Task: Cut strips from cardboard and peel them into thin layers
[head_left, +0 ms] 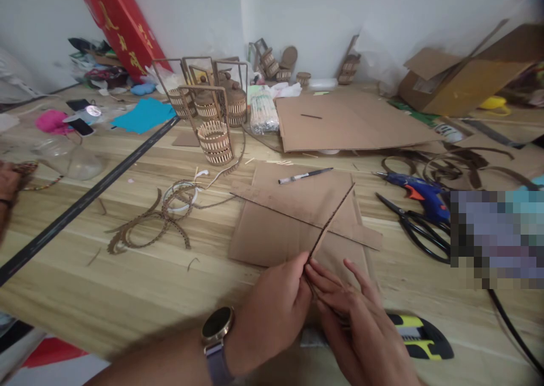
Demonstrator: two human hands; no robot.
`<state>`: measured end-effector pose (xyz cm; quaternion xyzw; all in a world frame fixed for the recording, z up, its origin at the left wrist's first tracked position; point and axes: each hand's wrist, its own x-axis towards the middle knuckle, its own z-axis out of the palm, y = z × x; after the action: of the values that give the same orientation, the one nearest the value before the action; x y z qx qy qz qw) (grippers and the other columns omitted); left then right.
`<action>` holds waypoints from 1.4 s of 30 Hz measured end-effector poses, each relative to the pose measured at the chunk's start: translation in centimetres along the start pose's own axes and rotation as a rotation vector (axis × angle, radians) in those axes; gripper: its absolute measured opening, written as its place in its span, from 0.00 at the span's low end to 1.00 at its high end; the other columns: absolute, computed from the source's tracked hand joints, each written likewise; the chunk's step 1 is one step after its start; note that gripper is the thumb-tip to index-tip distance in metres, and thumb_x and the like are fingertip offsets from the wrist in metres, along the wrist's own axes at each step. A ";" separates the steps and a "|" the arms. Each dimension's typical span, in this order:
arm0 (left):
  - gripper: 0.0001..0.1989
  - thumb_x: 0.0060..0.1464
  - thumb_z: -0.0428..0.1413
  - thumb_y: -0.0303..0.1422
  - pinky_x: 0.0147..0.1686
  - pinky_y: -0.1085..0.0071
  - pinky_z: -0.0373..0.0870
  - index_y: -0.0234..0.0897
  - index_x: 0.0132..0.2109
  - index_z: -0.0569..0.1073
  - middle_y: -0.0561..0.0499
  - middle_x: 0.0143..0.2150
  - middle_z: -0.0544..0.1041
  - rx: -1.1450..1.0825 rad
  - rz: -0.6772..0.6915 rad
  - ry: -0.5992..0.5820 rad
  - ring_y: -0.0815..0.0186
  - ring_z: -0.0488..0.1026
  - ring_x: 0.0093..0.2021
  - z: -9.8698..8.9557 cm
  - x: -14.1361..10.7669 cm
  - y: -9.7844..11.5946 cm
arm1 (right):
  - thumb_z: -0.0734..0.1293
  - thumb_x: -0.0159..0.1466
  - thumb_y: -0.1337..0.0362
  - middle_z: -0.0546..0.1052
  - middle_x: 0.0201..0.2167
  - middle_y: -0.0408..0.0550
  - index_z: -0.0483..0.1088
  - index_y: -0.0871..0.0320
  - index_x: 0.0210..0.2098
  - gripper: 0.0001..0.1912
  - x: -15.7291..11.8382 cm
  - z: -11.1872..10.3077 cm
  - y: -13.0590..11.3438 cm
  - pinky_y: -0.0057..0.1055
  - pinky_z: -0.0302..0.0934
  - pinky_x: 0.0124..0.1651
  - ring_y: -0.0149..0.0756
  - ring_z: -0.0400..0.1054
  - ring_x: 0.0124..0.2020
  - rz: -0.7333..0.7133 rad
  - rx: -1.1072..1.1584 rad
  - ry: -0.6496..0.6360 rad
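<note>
My left hand, with a watch on the wrist, pinches a narrow cardboard strip seen edge-on. Right beside it, my right hand holds the lower part of the same strip, its fingers against the left hand. The strip slants up and to the right, over a flat cardboard sheet. Across that sheet lies another cardboard piece with a dark edge. A pen rests near the sheet's top. The strip's lower end is hidden by my hands.
A yellow-black cutter lies right of my right hand, with black scissors and a blue glue gun beyond. Curled strips lie left. Small baskets and a large cardboard sheet stand farther back. Another person's hand is at far left.
</note>
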<state>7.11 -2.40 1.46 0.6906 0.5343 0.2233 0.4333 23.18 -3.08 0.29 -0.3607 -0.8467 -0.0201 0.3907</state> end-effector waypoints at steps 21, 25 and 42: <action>0.25 0.67 0.41 0.32 0.58 0.55 0.70 0.29 0.66 0.64 0.38 0.60 0.74 -0.053 0.081 0.007 0.55 0.73 0.59 -0.1 0.1 -0.3 | 0.58 0.68 0.72 0.81 0.48 0.60 0.62 0.56 0.38 0.05 -0.7 0.3 -0.4 0.37 0.64 0.62 0.38 0.72 0.55 0.071 -0.006 0.017; 0.25 0.65 0.42 0.31 0.60 0.56 0.69 0.28 0.66 0.64 0.38 0.61 0.73 -0.078 0.059 0.030 0.55 0.72 0.60 0.1 0.1 -0.4 | 0.58 0.69 0.72 0.81 0.47 0.61 0.63 0.57 0.39 0.05 -0.8 0.3 -0.7 0.35 0.61 0.64 0.37 0.71 0.57 0.049 -0.014 0.001; 0.23 0.66 0.42 0.30 0.58 0.62 0.70 0.30 0.64 0.67 0.40 0.59 0.75 -0.047 0.118 0.050 0.59 0.74 0.58 -0.5 0.2 -0.5 | 0.62 0.64 0.73 0.82 0.45 0.53 0.63 0.53 0.38 0.07 -0.3 -0.4 0.1 0.42 0.68 0.58 0.40 0.76 0.50 0.043 0.078 -0.025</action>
<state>6.53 -2.01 1.28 0.7049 0.4978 0.2781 0.4218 23.68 -3.32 0.32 -0.3635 -0.8437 0.0259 0.3942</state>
